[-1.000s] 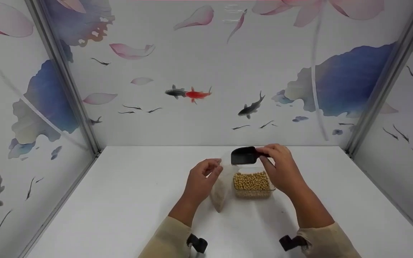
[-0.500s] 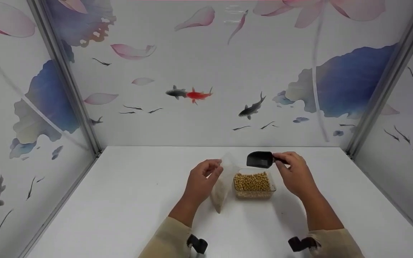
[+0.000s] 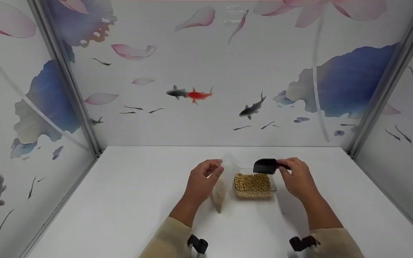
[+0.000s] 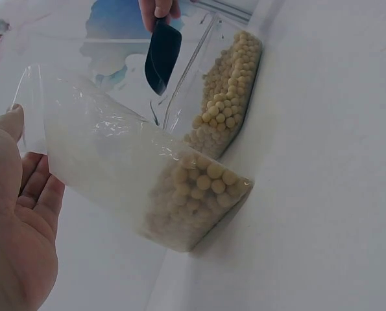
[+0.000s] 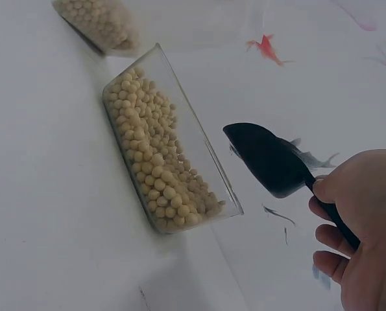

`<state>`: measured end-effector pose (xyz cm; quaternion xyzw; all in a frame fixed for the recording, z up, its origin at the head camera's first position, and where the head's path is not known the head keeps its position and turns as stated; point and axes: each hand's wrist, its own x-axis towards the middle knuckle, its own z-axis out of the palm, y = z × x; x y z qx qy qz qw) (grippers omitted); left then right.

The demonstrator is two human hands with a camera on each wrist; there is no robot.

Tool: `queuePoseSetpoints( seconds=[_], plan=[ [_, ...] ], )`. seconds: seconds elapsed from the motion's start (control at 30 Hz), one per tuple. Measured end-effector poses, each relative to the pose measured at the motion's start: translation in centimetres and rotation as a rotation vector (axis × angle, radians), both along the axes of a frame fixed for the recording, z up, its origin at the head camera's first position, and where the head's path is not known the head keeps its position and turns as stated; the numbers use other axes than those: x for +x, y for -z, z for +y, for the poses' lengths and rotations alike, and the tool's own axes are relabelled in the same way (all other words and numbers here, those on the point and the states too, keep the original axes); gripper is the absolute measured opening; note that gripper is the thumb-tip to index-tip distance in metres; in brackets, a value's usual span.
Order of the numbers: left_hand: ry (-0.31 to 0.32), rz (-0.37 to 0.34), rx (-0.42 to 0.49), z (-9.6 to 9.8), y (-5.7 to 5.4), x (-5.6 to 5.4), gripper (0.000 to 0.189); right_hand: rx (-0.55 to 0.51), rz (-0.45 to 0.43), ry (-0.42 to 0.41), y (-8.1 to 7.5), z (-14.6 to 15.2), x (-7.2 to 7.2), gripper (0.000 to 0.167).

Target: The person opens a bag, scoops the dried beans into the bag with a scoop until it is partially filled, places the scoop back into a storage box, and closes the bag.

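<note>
My left hand (image 3: pixel 202 181) pinches the top edge of a clear plastic bag (image 4: pixel 105 149), which stands on the table with soybeans (image 4: pixel 199 188) gathered at its bottom. To the bag's right sits a clear rectangular container (image 5: pixel 209 152) holding many more soybeans (image 3: pixel 252 182). By its handle my right hand (image 3: pixel 297 177) grips a black scoop (image 3: pixel 265 166). The scoop hangs above the container's back right part, apart from it. No beans show in the scoop, though its inside is only partly visible.
A white table (image 3: pixel 127 200) lies under everything. Printed white panels (image 3: pixel 199 122) with fish and petals enclose it at the back and sides, joined by metal posts (image 3: pixel 68 79). Black wrist mounts (image 3: pixel 301 243) sit on both sleeves.
My right hand has carried the scoop rightward from beside the bag's mouth, then lowered it toward the container. The left hand and bag have stayed nearly still.
</note>
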<state>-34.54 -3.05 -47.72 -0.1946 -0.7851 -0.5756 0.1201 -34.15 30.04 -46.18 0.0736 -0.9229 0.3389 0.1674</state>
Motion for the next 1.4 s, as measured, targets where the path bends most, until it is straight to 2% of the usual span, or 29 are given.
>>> queuePoseSetpoints(
  seconds=[0.4, 0.77, 1.13, 1.4],
  plan=[
    [-0.009, 0.000, 0.009, 0.1, 0.0, 0.0, 0.016, 0.073, -0.008, 0.024, 0.7, -1.2, 0.1, 0.031],
    [0.013, -0.012, 0.013, 0.1, -0.1, 0.3, 0.015, 0.158, 0.025, 0.030, 0.1, -1.5, 0.6, 0.027],
    [-0.002, 0.002, 0.004, 0.2, -0.3, 0.3, 0.017, 0.298, 0.061, 0.013, 0.3, -2.2, 0.7, 0.022],
    [-0.008, -0.004, 0.006, 0.2, -0.3, 0.4, 0.012, 0.353, 0.048, -0.042, 1.1, -3.3, 0.9, 0.022]
  ],
)
